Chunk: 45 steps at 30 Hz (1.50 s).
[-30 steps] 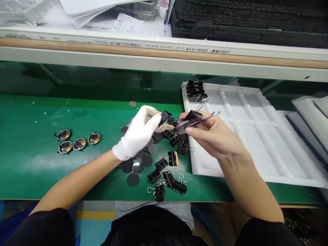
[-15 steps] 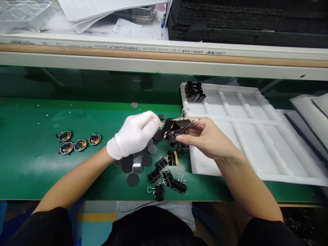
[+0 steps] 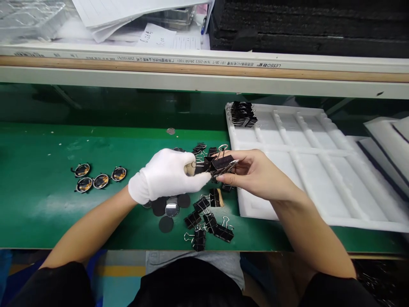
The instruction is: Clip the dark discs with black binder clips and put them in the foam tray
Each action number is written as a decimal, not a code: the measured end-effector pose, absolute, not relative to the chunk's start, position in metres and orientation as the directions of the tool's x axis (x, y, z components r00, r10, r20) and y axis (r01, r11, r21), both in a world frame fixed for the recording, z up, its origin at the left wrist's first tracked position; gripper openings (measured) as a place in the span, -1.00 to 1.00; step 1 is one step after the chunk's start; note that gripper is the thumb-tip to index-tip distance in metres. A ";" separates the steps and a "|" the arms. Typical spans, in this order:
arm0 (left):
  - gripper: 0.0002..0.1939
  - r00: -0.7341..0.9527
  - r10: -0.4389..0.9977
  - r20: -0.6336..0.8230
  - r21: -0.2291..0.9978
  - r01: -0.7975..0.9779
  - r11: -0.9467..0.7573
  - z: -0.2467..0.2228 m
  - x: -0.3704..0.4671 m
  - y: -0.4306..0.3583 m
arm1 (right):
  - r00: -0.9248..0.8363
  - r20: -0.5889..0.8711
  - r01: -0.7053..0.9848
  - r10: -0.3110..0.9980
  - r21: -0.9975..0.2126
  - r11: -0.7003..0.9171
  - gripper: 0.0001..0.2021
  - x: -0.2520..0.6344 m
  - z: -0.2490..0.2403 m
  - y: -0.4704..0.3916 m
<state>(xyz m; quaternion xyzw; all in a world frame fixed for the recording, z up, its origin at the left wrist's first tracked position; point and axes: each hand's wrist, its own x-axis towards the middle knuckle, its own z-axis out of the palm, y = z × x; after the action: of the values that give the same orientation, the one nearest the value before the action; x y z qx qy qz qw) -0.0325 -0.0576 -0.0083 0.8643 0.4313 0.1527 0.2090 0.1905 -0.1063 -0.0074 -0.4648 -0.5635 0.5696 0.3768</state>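
Note:
In my bare right hand (image 3: 255,172) is a black binder clip (image 3: 223,163), its wire handles squeezed between thumb and fingers. My left hand (image 3: 169,172), in a white glove, meets the clip's left end with thumb and fingertips closed around it; anything small between them is hidden. Below my hands lie several loose binder clips (image 3: 202,205), one gripping a tan strip (image 3: 220,198). More clips (image 3: 200,148) lie just behind. Round dark and clear lens-like discs (image 3: 171,207) are spread under and in front of my left hand.
Round-lensed sunglasses (image 3: 101,181) with amber reflections lie at left on the green tabletop (image 3: 47,213). To the right, a white compartmented tray (image 3: 275,204) holds a row of binder clips (image 3: 243,114) in its far left corner. A shelf edge (image 3: 204,81) runs across the back.
My left hand has moved right and its fingers have opened out from a pinch to close on the clip. My right hand has tipped the clip slightly lower.

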 end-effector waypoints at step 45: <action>-0.51 0.734 0.620 -0.276 0.952 0.121 0.280 -0.005 -0.035 -0.056 | -0.206 0.523 0.156 0.827 -0.817 0.556 -0.59 0.208 -0.027 -0.106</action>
<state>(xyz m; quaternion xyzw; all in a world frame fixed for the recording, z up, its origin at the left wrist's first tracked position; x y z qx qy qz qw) -0.0350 -0.0558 -0.0053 0.5751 0.3223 0.1704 0.7324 0.2079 -0.1057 -0.0270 -0.3472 -0.7081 0.3189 0.5257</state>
